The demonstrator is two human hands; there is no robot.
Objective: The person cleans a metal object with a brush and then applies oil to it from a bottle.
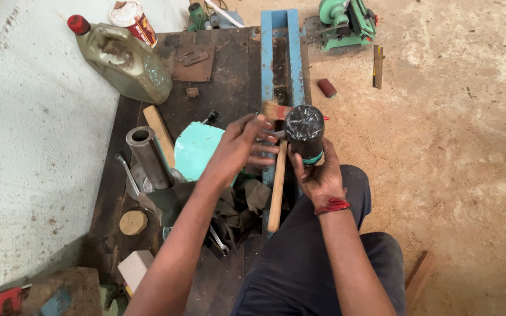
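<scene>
A: Starting at the left, a grimy translucent plastic jug (125, 61) with a red cap lies tilted on the dark, stained workboard (229, 76), a printed tin (134, 19) just behind it.

B: And lower down, a dull steel pipe (147, 157) stands upright, a flat wooden strip (160, 133) beside it, and a small round wooden disc (132, 222) near the board's edge.

A: Middle now: a turquoise block (197, 149), partly covered by the forearm. The left hand (242, 146) pinches a small paintbrush (276, 110); fingers closed, pale bristles poking out, red handle mostly hidden behind the cylinder.

B: A long wooden handle (277, 187) runs down between the hands. Its head is hidden.

A: The right hand (318, 175) is wrapped firmly round the base of a black cylinder (304, 133) with a glossy, wrinkled wrapped top and a green band low down. It stands upright above that grip, the brush touching its left side.

B: There's a red thread on that wrist, and crumpled rags (241, 202) below, with tools buried in them I can't make out.

A: Behind, blue metal rails (279, 52), then a green machine (346, 22) cut off at the top edge, on the sawdust-strewn floor (458, 129).
</scene>
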